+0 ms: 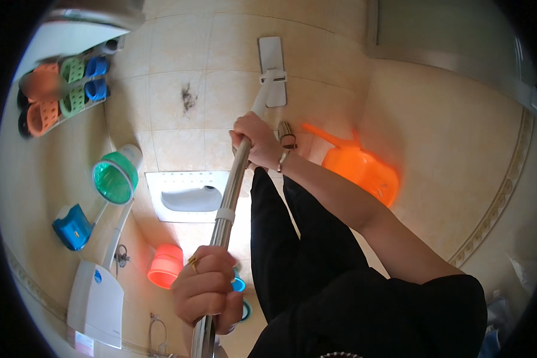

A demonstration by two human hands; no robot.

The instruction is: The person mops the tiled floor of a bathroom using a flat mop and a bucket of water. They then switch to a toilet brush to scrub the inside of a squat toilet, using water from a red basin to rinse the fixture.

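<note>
Both my hands grip the silver pole (224, 224) of a flat mop, which slants from the lower edge up to the floor ahead. My left hand (206, 287), with a ring on a finger, is closed around the pole's near part. Farther along, my right hand (256, 138), wearing a bracelet, is wrapped round the pole just short of its pale lower end. The narrow white mop head (272, 51) lies on the tiles. To its left is a dark, hair-like clump (188, 98) on the floor, apart from the mop head.
A white squat toilet (155, 197) is set in the floor at left, near a green-lined bin (114, 179) and a red bucket (166, 267). An orange plastic basin (364, 173) stands at right, beside a floor drain fitting (286, 136). Slippers (73, 98) hang on the left wall above a white cistern (95, 304).
</note>
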